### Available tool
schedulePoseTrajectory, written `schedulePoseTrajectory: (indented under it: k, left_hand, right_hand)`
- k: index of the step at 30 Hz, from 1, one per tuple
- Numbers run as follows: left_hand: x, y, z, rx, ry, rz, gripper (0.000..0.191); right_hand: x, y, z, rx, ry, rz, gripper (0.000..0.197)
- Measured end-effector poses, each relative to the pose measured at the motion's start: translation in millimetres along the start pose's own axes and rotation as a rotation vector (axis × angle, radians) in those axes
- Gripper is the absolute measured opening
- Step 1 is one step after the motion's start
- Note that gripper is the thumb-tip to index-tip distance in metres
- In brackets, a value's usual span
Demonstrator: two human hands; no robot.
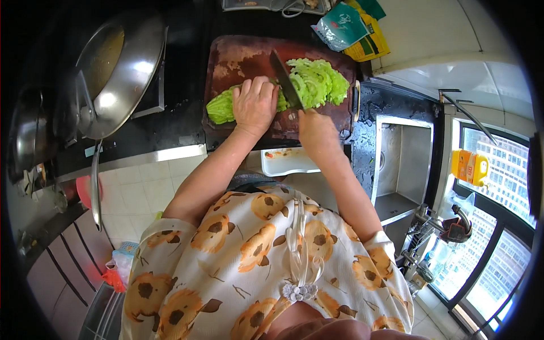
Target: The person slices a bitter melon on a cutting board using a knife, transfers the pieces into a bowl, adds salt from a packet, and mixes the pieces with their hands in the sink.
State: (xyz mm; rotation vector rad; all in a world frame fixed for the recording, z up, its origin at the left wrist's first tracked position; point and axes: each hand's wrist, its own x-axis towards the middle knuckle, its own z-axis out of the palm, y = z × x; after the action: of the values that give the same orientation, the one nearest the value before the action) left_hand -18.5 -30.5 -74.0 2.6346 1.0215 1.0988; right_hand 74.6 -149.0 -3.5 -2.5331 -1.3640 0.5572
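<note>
My left hand (256, 102) presses down on uncut pale green bitter melon (221, 107), its fingers bent near the blade. My right hand (319, 131) grips the handle of a kitchen knife (285, 78), whose dark blade stands between the uncut part and a heap of thin curved slices (318, 83). All of this lies on a worn reddish-brown cutting board (238, 53). The knife's handle is mostly hidden within my right fist.
A large metal wok (140, 91) stands at left, its long handle (97, 191) jutting over the counter edge. Right of the board is a steel sink (410, 163). Food bags (343, 26) lie behind the board. Below its front edge sits a white tray (293, 165) with scraps.
</note>
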Motion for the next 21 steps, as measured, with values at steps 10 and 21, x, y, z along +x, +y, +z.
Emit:
schedulePoseTrajectory:
  k: [10, 21]
  left_hand:
    - [-2.7, 0.6, 2.7, -0.004, -0.030, -0.006, 0.013]
    - [-8.5, -2.4, 2.6, 0.002, -0.026, -0.018, 0.014]
  right_hand:
    - [13.6, 7.6, 29.8, 0.012, -0.018, -0.067, 0.032]
    - [-16.9, 0.9, -21.8, 0.058, -0.047, -0.051, 0.035]
